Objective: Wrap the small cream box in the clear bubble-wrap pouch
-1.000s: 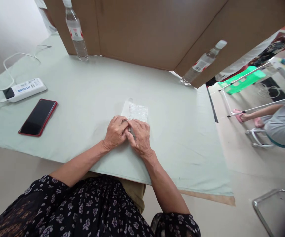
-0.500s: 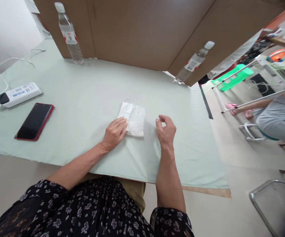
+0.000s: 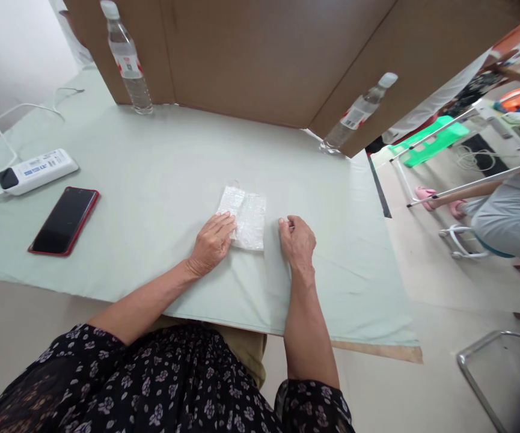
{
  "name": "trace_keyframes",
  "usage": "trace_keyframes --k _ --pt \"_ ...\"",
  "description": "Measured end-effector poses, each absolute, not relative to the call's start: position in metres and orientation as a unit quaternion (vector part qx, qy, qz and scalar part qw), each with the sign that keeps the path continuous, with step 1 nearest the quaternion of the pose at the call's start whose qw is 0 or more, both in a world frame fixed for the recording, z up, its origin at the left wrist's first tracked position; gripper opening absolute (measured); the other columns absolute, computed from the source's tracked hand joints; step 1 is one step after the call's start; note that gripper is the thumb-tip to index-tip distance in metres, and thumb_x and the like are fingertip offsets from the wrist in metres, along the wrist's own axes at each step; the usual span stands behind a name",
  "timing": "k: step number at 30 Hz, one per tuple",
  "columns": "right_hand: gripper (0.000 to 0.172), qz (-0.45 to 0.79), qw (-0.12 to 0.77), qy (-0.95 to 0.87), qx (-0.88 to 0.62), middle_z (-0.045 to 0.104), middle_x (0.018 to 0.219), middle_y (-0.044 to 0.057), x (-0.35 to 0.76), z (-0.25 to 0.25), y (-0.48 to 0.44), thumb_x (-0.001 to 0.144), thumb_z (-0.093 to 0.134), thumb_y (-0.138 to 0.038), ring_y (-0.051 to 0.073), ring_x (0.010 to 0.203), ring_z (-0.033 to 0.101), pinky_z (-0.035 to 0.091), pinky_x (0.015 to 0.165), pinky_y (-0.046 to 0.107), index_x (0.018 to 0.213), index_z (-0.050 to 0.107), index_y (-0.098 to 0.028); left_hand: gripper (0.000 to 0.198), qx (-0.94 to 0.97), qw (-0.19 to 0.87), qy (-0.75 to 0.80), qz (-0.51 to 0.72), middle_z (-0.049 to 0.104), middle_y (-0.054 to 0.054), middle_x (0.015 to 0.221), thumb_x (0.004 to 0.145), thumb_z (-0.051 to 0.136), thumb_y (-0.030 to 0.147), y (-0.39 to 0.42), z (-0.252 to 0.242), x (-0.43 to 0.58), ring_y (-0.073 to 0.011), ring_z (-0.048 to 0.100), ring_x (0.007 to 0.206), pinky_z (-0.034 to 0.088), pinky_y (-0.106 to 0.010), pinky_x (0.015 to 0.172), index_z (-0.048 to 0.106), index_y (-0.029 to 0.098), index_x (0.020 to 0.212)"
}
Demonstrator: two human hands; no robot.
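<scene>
A flat, folded piece of clear bubble wrap [image 3: 250, 219] lies on the pale green tablecloth. Across its left edge rests my left hand [image 3: 214, 239], fingers stretched out and lying flat on the plastic, gripping nothing. To the right of the bubble wrap, and apart from it, my right hand [image 3: 298, 240] hovers over or rests on the cloth; which of the two I cannot tell. Its fingers are curled in with the thumb close to them, and I see nothing held there.
A black phone in a red case [image 3: 64, 221] and a white power strip [image 3: 38, 171] with cables lie at left. Two water bottles [image 3: 131, 69] stand by a brown cardboard screen [image 3: 260, 60]. Beyond the table's right side are a green stool [image 3: 437, 139] and a seated person [image 3: 512, 210].
My right hand has come slightly left and its fingers have closed in more. My left hand keeps its place on the bubble wrap. The whole view has shifted a little.
</scene>
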State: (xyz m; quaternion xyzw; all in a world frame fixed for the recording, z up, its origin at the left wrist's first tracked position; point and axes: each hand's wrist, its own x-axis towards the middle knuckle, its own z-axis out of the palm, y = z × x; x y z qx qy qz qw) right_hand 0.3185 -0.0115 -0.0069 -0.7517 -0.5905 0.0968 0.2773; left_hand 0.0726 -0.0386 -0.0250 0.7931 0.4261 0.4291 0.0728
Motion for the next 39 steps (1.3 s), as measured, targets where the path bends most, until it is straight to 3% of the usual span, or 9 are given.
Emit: trace_keyframes --k 5,11,22,32,36,39 --pt "0.043 0.11 0.301 -0.62 -0.716 0.075 0.1 0.013 0.303 -0.012 -0.007 0.089 0.05 -0.043 0.025 0.087 0.063 0.044 0.093 0.045 0.115 0.068 -0.015 0.037 0.791 0.065 0.425 0.435 0.073 -0.01 0.128 0.089 0.044 0.004 -0.038 -0.024 0.073 -0.0234 0.062 0.131 0.048 -0.049 0.116 0.068 0.018 0.114" --pt "0.038 0.162 0.326 -0.63 -0.686 0.076 0.098 0.009 0.293 -0.01 -0.008 0.089 0.052 -0.043 0.023 0.084 0.064 0.045 0.097 0.046 0.112 0.071 -0.018 0.039 0.791 0.073 0.426 0.433 0.073 -0.01 0.128 0.086 0.044 0.003 -0.037 -0.024 0.073 -0.0229 0.063 0.13 0.049 -0.049 0.115 0.068 0.018 0.113" --pt "0.037 0.225 0.388 -0.594 -0.668 0.077 0.094 0.008 0.29 -0.01 -0.016 0.088 0.053 -0.042 0.022 0.086 0.068 0.052 0.092 0.041 0.108 0.072 -0.017 0.036 0.788 0.085 0.412 0.45 0.074 -0.01 0.125 0.086 0.046 0.004 -0.035 -0.025 0.072 -0.0227 0.064 0.128 0.048 -0.048 0.115 0.068 0.018 0.111" --pt "0.044 0.3 0.423 -0.618 -0.591 0.074 0.117 0.012 0.269 -0.013 -0.02 0.092 0.048 -0.045 0.022 0.1 0.068 0.055 0.093 0.038 0.121 0.067 -0.017 0.035 0.787 0.058 0.407 0.46 0.075 -0.011 0.12 0.086 0.046 0.003 -0.036 -0.022 0.073 -0.0234 0.066 0.124 0.051 -0.047 0.113 0.068 0.016 0.109" --pt "0.046 0.282 0.448 -0.607 -0.592 0.061 0.136 0.015 0.268 -0.013 -0.02 0.089 0.054 -0.049 0.02 0.098 0.065 0.057 0.085 0.036 0.122 0.065 -0.018 0.035 0.788 0.048 0.402 0.464 0.076 -0.01 0.12 0.086 0.046 0.003 -0.035 -0.021 0.072 -0.0231 0.067 0.124 0.052 -0.046 0.112 0.068 0.016 0.109" --pt "0.055 0.364 0.458 -0.527 -0.617 0.06 0.133 0.014 0.275 -0.004 -0.023 0.088 0.055 -0.056 0.019 0.09 0.066 0.058 0.07 0.031 0.129 0.059 -0.019 0.036 0.787 0.053 0.405 0.463 0.075 -0.01 0.12 0.085 0.046 0.003 -0.035 -0.023 0.071 -0.0231 0.066 0.124 0.052 -0.046 0.111 0.069 0.017 0.109"
